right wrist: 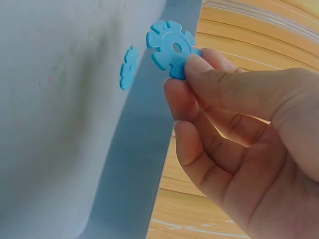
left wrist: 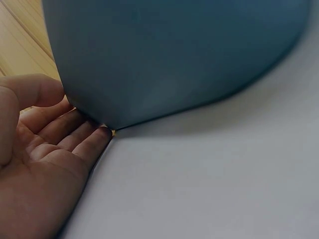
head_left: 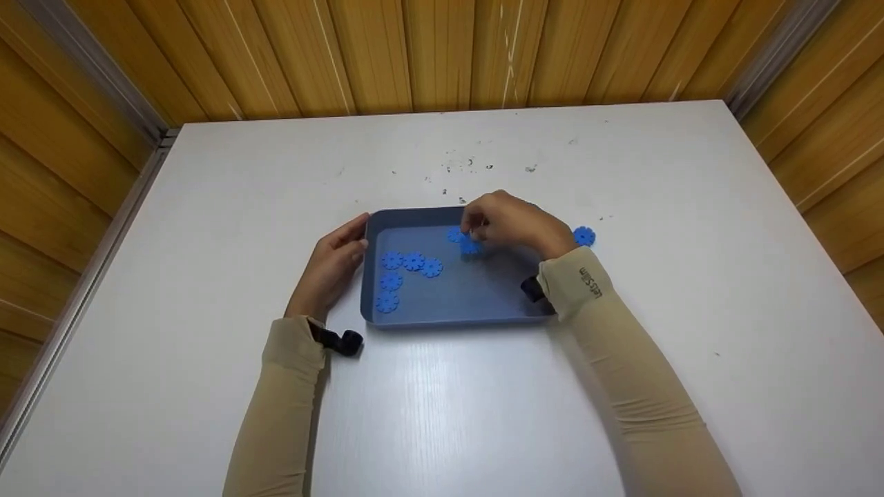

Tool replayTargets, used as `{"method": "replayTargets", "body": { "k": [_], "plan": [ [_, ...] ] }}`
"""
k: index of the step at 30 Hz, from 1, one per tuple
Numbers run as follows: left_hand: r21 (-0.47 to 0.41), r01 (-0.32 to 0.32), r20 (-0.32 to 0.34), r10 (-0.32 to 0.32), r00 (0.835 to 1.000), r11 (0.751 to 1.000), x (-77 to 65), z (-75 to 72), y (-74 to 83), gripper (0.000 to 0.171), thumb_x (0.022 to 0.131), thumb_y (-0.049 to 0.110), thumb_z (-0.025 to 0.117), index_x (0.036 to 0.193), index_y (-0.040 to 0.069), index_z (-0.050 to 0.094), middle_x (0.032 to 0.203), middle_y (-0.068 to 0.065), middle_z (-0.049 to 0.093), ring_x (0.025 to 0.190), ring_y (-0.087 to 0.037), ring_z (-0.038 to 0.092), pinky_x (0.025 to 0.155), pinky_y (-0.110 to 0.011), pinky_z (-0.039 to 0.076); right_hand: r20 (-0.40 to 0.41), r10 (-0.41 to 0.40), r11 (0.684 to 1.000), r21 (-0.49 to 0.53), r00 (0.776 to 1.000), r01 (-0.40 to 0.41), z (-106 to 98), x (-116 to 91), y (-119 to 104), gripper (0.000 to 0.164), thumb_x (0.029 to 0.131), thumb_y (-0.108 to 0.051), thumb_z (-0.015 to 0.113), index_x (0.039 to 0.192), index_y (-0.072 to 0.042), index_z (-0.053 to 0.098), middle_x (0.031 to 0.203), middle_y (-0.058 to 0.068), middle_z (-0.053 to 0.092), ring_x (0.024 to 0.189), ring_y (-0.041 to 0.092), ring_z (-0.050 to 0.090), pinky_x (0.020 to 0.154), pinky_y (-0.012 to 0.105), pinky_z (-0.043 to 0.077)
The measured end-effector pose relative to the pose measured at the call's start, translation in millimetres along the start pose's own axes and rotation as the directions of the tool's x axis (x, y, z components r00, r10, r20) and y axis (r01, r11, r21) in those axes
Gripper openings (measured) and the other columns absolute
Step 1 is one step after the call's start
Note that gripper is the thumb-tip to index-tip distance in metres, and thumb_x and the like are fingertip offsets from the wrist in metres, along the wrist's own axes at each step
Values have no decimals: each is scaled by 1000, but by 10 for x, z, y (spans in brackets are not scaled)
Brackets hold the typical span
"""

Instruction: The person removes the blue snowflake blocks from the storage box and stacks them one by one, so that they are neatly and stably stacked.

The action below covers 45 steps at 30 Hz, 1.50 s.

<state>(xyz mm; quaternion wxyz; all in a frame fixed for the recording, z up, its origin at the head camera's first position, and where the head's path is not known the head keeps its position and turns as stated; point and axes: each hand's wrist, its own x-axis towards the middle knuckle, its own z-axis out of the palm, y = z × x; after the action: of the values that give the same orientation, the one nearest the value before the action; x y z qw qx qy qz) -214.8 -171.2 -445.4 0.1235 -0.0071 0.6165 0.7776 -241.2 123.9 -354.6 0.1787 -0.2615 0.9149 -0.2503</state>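
My right hand point(head_left: 514, 222) pinches a blue notched plastic disc point(right wrist: 172, 47) between thumb and fingertips, over the back part of a grey-blue tray point(head_left: 476, 297). The disc has a round hole in its centre and slots around its edge. Just by it, another blue disc point(right wrist: 129, 68) lies in the tray. My left hand point(head_left: 333, 262) rests against the tray's left side, its fingertips and thumb touching the outer wall. Toward the tray's left, several blue discs point(head_left: 414, 261) form a bent line, a row with a column below its left end.
One more blue disc point(head_left: 584, 236) lies on the white table point(head_left: 442, 407) right of the tray, beside my right wrist. Small dark marks dot the table behind the tray. Wood-look panels point(head_left: 442, 55) stand along the back and sides.
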Motion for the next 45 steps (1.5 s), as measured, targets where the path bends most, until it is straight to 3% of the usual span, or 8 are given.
{"method": "replayTargets", "body": {
  "k": [10, 26, 35, 45],
  "plan": [
    [7, -6, 7, 6, 1000, 1000, -7, -4, -5, 56, 93, -4, 45, 147, 10, 39, 155, -6, 35, 144, -15, 29, 120, -32, 24, -58, -32, 999, 14, 998, 33, -126, -126, 71, 10, 90, -4, 63, 97, -4, 70, 97, 8, 70, 85, 19, 60, 78, 34, 52],
    [11, -8, -3, 8, 1000, 1000, 4, -12, -2, 56, 93, -4, 45, 146, 11, 40, 155, -5, 35, 144, -14, 30, 119, -32, 24, -178, 74, 996, 67, 981, -63, -303, -355, 334, 14, 90, -4, 63, 101, -6, 71, 102, 11, 69, 88, 21, 60, 71, 31, 52],
    [-9, -19, 1, 19, 1000, 1000, -3, -12, -6, 56, 93, -5, 45, 146, 10, 40, 154, -5, 37, 143, -14, 32, 119, -32, 26, -216, 135, 988, 108, 967, -114, -379, -477, 482, 16, 91, -5, 61, 105, -6, 70, 104, 13, 69, 91, 25, 61, 80, 36, 51],
    [38, 4, -3, -4, 1000, 999, -4, -24, -9, 56, 93, -2, 45, 147, 13, 39, 155, -4, 35, 144, -14, 29, 120, -33, 24, -268, 208, 976, 117, 941, -183, -400, -623, 655, 19, 92, -8, 60, 110, -5, 68, 105, 15, 65, 92, 27, 60, 83, 39, 51]
  ]
}}
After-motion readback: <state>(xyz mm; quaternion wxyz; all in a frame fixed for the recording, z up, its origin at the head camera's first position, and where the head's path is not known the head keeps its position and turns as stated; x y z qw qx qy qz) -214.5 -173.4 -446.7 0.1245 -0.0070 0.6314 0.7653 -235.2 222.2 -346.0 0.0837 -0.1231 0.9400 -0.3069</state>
